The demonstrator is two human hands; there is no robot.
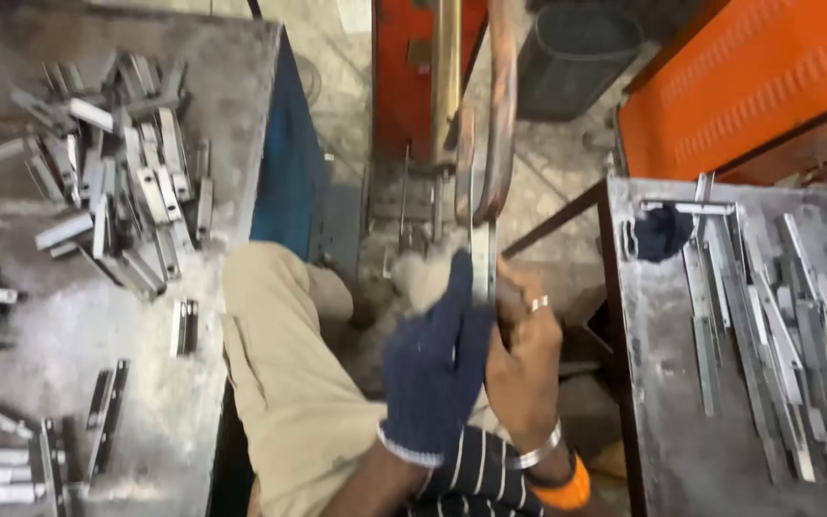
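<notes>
My left hand (433, 369), in a dark blue knit glove, and my bare right hand (524, 369), with a ring and a bangle, both grip a narrow grey metal strip (481, 260). The strip stands upright between my hands. Its top end meets the curved copper-coloured arm (500, 124) of the orange machine (413, 67) in front of me. My knee in beige trousers (279, 364) is just left of my hands.
A grey table (69, 335) on the left carries a heap of short metal pieces (117, 163). A second metal table (662, 364) on the right holds long metal strips (768, 316) and a dark glove (662, 233). A dark bin (576, 53) and an orange panel (748, 77) stand behind.
</notes>
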